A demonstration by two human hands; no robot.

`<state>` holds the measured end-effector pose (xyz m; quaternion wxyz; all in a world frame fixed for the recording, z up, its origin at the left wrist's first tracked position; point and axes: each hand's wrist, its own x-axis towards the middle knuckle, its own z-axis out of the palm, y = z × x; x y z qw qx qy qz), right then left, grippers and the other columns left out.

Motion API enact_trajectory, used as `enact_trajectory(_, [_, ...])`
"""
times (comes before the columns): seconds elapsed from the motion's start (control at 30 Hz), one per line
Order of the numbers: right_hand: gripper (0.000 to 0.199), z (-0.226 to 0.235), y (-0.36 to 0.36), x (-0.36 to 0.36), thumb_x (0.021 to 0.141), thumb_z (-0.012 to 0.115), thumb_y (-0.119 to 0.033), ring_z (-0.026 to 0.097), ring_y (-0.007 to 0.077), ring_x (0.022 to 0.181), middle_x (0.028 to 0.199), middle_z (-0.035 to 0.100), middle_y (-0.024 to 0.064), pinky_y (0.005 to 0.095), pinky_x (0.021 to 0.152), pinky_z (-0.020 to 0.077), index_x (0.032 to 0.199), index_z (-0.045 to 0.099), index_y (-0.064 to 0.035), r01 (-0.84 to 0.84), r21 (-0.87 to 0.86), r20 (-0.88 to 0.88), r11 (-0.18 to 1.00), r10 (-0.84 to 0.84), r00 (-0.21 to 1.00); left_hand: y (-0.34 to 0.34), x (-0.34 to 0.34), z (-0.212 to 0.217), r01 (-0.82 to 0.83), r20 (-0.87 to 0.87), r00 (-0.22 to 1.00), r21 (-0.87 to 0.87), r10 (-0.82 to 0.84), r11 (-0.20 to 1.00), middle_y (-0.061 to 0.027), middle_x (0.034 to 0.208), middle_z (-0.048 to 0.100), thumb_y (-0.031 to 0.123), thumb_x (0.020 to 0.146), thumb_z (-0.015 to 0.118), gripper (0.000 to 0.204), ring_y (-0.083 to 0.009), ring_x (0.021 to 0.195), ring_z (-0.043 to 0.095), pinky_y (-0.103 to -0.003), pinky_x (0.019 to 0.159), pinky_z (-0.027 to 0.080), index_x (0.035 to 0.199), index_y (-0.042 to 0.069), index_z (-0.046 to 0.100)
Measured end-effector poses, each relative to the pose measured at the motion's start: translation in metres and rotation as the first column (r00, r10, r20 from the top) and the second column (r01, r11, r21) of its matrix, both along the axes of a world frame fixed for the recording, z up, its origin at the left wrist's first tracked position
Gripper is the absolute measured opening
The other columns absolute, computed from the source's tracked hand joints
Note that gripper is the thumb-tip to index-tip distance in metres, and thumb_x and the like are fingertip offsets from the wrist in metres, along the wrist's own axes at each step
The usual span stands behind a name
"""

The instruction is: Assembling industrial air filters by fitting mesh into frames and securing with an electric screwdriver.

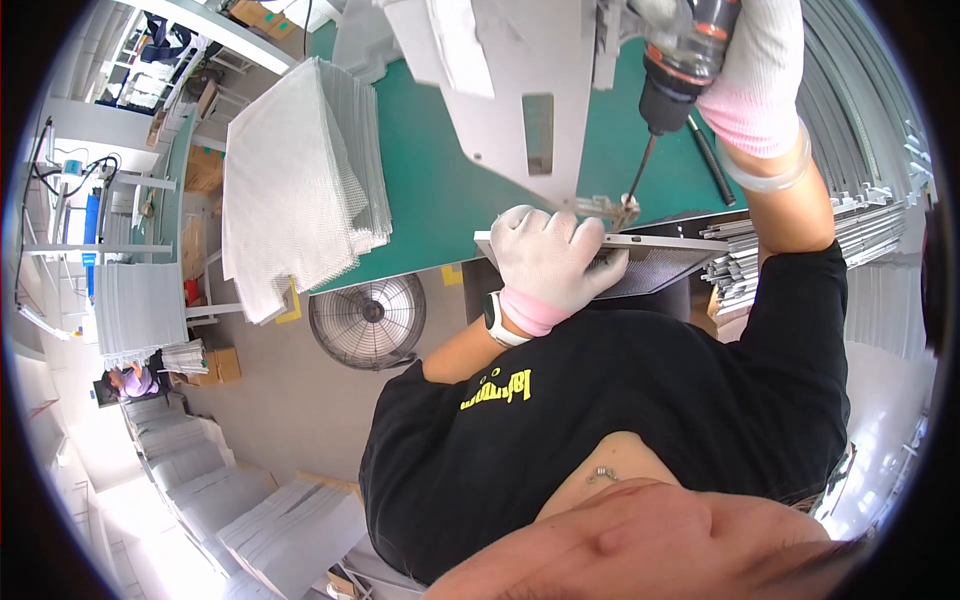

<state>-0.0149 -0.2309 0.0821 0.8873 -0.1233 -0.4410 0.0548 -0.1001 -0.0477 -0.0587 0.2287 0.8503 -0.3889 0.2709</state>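
Note:
My right hand, in a white glove with a pink cuff, grips a black and orange power drill. Its long thin bit points down, the tip at or very close to a small metal fitting by the bench edge. My left hand, gloved too, curls over the edge of a framed dark mesh panel. That panel sits tilted between my body and the bench, just below the fitting. A pale metal fixture with a slot stands over the green bench top.
A stack of white mesh sheets lies on the bench at left. Beside the drill is a black pen-like tool. Bundled metal strips fill the right side. A floor fan stands below left; another person is far left.

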Motion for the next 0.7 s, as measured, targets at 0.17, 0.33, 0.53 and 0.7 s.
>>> enact_trajectory(0.17, [0.038,0.003,0.017,-0.033,0.096,0.056,-0.044,0.058,0.0156,0.054,0.074,0.059,0.0041,0.0252,0.046,0.0448,0.088,0.058,-0.0063,0.258,-0.174,-0.16,0.95,-0.286,0.945,0.011,-0.004,0.0,-0.002,0.001,1.0,0.008,0.002,1.0,-0.0003,0.072,0.056,0.04,0.068,0.075,0.027,-0.0219,0.064,0.057,-0.041,0.064,0.038,0.08,0.016,0.067])
enact_trajectory(0.33, [0.04,0.004,0.021,-0.006,0.096,0.055,-0.045,0.058,0.014,0.054,0.07,0.058,0.0023,0.0233,0.046,0.0446,0.087,0.06,-0.0057,0.001,-0.023,0.071,1.0,0.0,0.997,0.011,-0.007,-0.001,0.021,-0.024,0.999,0.003,-0.021,1.0,0.0,0.075,0.056,0.03,0.066,0.07,0.019,-0.0212,0.067,0.056,-0.041,0.065,0.038,0.079,0.016,0.066])
enact_trajectory(0.53, [0.037,0.016,0.02,-0.048,0.096,0.055,-0.043,0.058,0.0146,0.053,0.071,0.06,0.0024,0.0229,0.047,0.0446,0.095,0.06,-0.006,0.567,-0.546,-0.229,0.617,-0.761,0.607,0.014,-0.008,-0.01,0.042,-0.046,0.998,0.016,-0.041,0.999,0.0008,0.074,0.056,0.019,0.062,0.064,0.022,-0.0228,0.069,0.055,-0.042,0.068,0.036,0.083,0.016,0.065])
enact_trajectory(0.7, [0.044,0.013,0.026,-0.053,0.097,0.056,-0.042,0.058,0.0132,0.055,0.074,0.06,0.0028,0.0221,0.047,0.0452,0.124,0.051,-0.0078,0.54,-0.452,-0.241,0.71,-0.68,0.692,0.015,-0.006,-0.009,0.053,-0.116,0.992,0.079,-0.044,0.995,-0.0001,0.082,0.059,0.016,0.062,0.062,0.029,-0.0245,0.073,0.056,-0.045,0.066,0.032,0.091,0.015,0.066])
